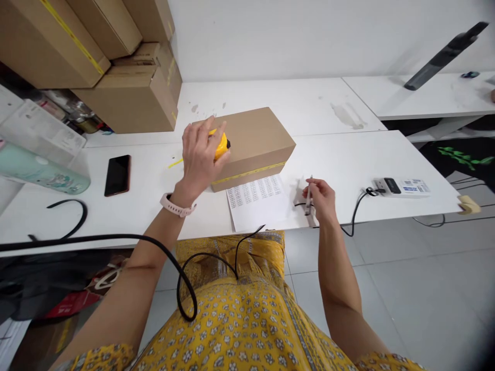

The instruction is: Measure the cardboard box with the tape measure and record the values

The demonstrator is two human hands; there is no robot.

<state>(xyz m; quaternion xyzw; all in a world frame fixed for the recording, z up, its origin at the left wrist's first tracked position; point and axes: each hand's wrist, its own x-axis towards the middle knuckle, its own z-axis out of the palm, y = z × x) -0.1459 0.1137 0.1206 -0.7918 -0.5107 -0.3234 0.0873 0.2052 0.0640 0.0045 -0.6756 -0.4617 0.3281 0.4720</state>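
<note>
My left hand (199, 154) is wrapped round a yellow tape measure (221, 144) and presses it against the left end of a closed cardboard box (257, 141) on the white table (348, 159). A yellow tape strip (175, 163) sticks out to the left of the hand. My right hand (320, 198) pinches a thin pen (308, 195) near the table's front edge. A printed paper sheet (257, 201) lies in front of the box, between both hands.
Stacked cardboard boxes (127, 98) fill the back left. A black phone (117, 175) and a pale green bottle (42, 172) lie at the left. A white device with a cable (402, 186) sits at the right. Black cables (116, 239) cross the table's front edge.
</note>
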